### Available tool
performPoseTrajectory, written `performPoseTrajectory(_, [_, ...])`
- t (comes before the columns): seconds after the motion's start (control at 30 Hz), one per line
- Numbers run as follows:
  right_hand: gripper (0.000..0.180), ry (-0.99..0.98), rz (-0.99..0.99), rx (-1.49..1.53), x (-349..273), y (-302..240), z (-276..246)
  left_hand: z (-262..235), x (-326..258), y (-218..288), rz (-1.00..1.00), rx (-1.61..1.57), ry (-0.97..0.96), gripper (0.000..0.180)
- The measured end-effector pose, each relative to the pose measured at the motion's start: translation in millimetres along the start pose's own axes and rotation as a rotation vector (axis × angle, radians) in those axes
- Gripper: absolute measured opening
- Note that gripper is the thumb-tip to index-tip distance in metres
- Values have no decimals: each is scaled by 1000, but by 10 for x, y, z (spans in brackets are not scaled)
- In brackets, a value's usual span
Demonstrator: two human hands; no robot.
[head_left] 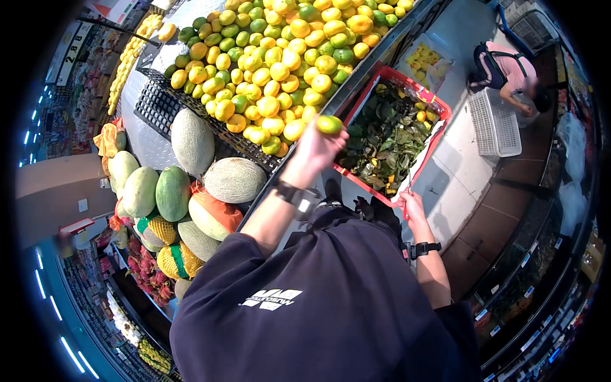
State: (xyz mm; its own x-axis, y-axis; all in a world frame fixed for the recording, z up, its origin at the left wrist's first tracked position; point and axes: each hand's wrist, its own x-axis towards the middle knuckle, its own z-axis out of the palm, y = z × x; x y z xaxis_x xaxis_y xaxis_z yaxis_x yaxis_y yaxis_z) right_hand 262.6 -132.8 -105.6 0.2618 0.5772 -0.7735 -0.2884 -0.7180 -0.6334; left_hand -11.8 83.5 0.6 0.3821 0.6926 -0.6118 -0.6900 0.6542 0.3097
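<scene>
1. Just above the middle of the frame, our left hand (315, 151) has its grip closed at the fingertips on a green-yellow citrus fruit (329, 125).
2. Toward the right, below that fruit, our right hand (415, 205) has its grip wrapped around a red-handled tool (406, 211), perhaps snips; its thin tip points up the frame, over the near corner of the red crate. We cannot tell whether the blades are apart.
3. The relation that counts, as we judge it: the fruit lies up and to the left of the tool, well apart from it, and the left hand is clearly the nearer one. The fruit is almost round; its slightly longer axis runs roughly across the frame.
4. Between the hands and above them, the red crate (412, 87) holds dark green leaves (382, 130), with small yellow fruits among them toward its right corner.
5. At the top centre, we see a heap of yellow and green citrus (273, 70), bordered by black lattice.
6. At the upper right, a white basket (493, 121) stands beside a bending co-worker (509, 67); its contents are unclear to us.
</scene>
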Motion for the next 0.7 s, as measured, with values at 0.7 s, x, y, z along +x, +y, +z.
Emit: performPoseTrajectory(0.7, [17,220,402,82,-342,972,-2246,189,3044,-2694,95,1811,335,28])
